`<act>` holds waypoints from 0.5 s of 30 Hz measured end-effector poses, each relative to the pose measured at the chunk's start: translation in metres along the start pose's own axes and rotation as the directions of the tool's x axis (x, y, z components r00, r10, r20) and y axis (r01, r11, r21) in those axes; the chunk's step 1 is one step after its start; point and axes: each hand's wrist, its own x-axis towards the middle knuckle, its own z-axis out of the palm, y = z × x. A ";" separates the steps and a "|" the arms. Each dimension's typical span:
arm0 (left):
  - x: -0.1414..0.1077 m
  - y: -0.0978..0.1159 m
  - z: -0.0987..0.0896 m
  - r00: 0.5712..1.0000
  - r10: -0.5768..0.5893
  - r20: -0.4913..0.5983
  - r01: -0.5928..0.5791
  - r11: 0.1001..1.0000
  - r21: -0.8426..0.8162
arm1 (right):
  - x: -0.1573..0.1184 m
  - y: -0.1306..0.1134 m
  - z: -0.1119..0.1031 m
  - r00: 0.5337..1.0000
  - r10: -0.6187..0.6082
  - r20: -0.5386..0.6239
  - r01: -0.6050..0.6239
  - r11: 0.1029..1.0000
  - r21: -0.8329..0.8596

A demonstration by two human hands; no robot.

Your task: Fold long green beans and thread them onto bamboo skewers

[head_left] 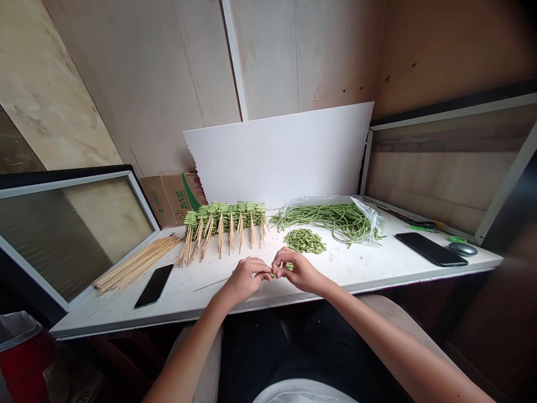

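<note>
My left hand (247, 278) and my right hand (298, 270) meet above the table's front edge. Both are closed in a pinch on a short length of green bean (272, 275), mostly covered by fingertips. A few more cut green pieces show under my right palm. One thin stick (210, 285) lies by my left hand; whether it reaches into the hand I cannot tell. Just beyond my hands sits a pile of short bean pieces (305, 240). Behind to the left are stacked bean skewers (226, 215), their bare stick ends pointing toward me.
Long beans (327, 218) lie in a clear plastic bag at the back right. Loose bamboo skewers (136, 263) and a phone (154, 286) rest on the left, another phone (431, 249) on the right. A white foam board (281, 159) and a cardboard box (170, 197) stand behind.
</note>
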 end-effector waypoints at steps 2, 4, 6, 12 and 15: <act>0.000 0.000 0.000 1.000 0.014 0.002 -0.014 1.000 0.010 | 0.001 0.006 -0.004 1.000 0.016 0.024 -0.017 0.999 0.050; 0.000 -0.001 -0.001 1.000 0.016 0.027 -0.017 1.000 0.024 | 0.001 0.017 -0.012 0.998 0.058 0.034 -0.061 0.993 0.099; -0.001 -0.004 -0.004 0.999 -0.012 0.042 0.010 1.000 0.027 | 0.001 0.033 -0.026 0.992 0.128 -0.012 -0.125 0.983 0.136; -0.002 -0.010 -0.012 0.990 -0.140 0.023 0.140 0.990 -0.004 | -0.003 0.066 -0.055 0.956 0.205 -0.210 -0.252 0.940 -0.231; -0.002 -0.008 -0.008 0.987 -0.157 0.038 0.157 0.988 0.004 | -0.006 0.070 -0.045 0.962 0.194 -0.193 -0.256 0.885 -0.389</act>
